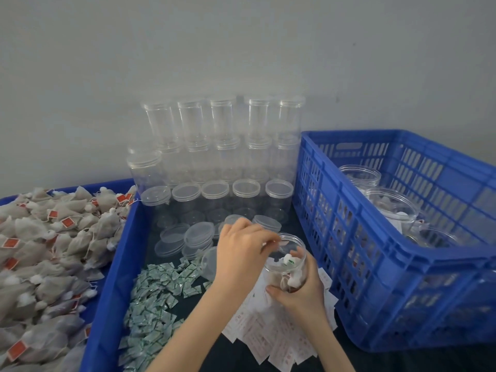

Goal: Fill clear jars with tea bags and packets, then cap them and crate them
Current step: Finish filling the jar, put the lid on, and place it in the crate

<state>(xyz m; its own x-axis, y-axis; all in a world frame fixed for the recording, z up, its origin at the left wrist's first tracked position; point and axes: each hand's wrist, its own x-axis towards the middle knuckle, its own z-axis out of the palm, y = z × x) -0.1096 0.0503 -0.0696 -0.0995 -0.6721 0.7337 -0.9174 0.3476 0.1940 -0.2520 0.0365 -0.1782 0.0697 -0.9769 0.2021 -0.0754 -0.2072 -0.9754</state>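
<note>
The right hand [300, 287] grips a clear jar [285, 260] from its lower right side, fingers curled round the wall, just right of the frame's centre; the left hand [241, 252] hovers over the jar's open mouth with fingertips pinched together (whether they hold anything cannot be told); inside the jar lie tea bags and a small white-and-green packet [290, 261]. Under the hands white paper slips [271, 331] are strewn on the dark table [402, 361]; to their left, lower centre, spreads a heap of green-printed packets [155, 299]. Above these lie loose clear lids [185, 238], some stacked; behind them, in the upper middle, capped empty jars [220, 157] stand in rows and tiers against the grey wall [241, 44]. On the left edge a blue tray [118, 264] holds a mound of tea bags [45, 251] with red tags. On the right a blue slatted crate [375, 251] holds several jars [391, 208]; some show tea bags inside.
</note>
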